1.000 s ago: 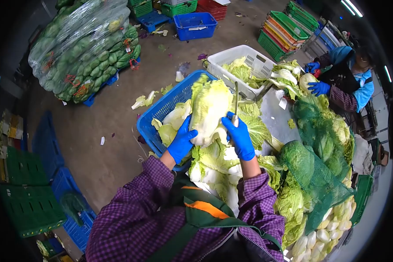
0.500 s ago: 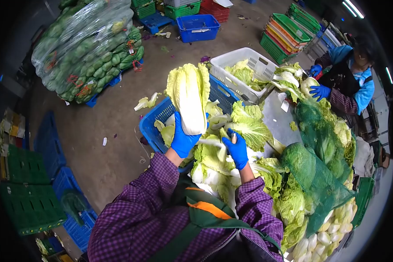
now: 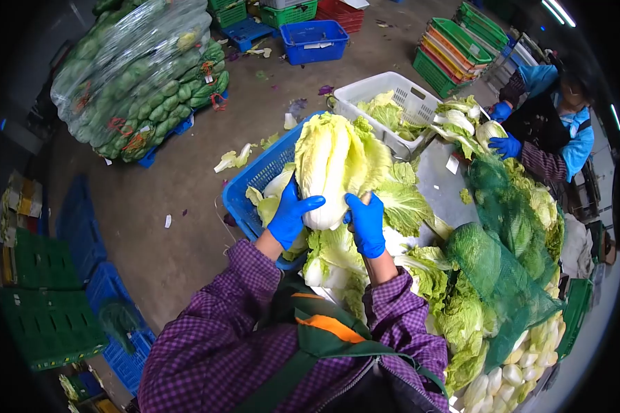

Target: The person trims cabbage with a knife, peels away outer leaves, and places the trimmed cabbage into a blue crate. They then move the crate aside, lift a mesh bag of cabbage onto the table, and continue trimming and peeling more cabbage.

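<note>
I hold a large napa cabbage upright in front of me, leafy top pointing away. My left hand, in a blue glove, grips its lower left side. My gloved right hand is curled at the cabbage's base; a tan knife handle end pokes out of the fist, and the blade is hidden. Below the hands lies a heap of trimmed cabbage leaves. Behind the cabbage stands a blue basket with cabbage pieces in it.
A white basket of leaves stands beyond. Green net bags of cabbages fill the right. A co-worker in blue gloves handles a cabbage at far right. A wrapped pallet of cabbages, a blue crate and stacked crates stand on the floor.
The cabbage swung left in my left hand alone while my right hand dropped, then came back to centre. Now both hands are at its base again.
</note>
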Tool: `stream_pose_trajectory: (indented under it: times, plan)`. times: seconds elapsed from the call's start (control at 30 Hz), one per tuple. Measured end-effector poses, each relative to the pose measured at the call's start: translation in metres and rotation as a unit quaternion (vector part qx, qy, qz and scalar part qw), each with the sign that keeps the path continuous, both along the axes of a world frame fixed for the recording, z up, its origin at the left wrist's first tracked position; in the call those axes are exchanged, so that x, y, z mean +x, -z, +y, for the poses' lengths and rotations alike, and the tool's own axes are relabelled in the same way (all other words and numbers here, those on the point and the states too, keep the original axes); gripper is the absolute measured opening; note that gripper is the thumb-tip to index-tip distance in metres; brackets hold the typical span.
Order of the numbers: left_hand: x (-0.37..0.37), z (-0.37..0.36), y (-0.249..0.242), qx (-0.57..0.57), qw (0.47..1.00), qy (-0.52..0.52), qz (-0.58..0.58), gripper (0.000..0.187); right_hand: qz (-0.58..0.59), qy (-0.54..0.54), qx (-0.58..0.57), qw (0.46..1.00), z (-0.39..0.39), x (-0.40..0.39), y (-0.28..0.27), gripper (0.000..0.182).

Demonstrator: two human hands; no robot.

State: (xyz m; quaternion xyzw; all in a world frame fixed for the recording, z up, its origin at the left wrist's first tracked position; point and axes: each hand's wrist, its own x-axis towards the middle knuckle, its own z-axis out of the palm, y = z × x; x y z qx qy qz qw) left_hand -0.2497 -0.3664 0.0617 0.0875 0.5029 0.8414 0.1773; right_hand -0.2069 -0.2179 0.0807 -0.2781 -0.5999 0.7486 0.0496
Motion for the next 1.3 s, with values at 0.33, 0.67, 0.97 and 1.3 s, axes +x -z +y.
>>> stream_pose_trajectory:
  times: [0.33,0.67,0.97,1.3]
  plan:
    - [-0.005,0.001,0.014,0.193,0.976,0.045,-0.092,0.064,0.026,0.041,-0.055,0.997,0.007,0.004,-0.004,0.012]
    - [0.0,0.023,-0.014,-0.002,0.991,-0.116,-0.061,0.063,0.08,0.011,0.144,0.986,0.005,-0.004,-0.006,0.022]
    - [-0.036,-0.006,-0.037,0.482,0.869,0.031,-0.102,0.061,-0.069,0.047,-0.058,0.995,0.058,0.007,0.077,0.014]
    - [-0.034,-0.012,0.023,0.32,0.933,0.07,-0.153,0.061,0.162,-0.128,0.301,0.931,-0.028,0.004,-0.055,0.067]
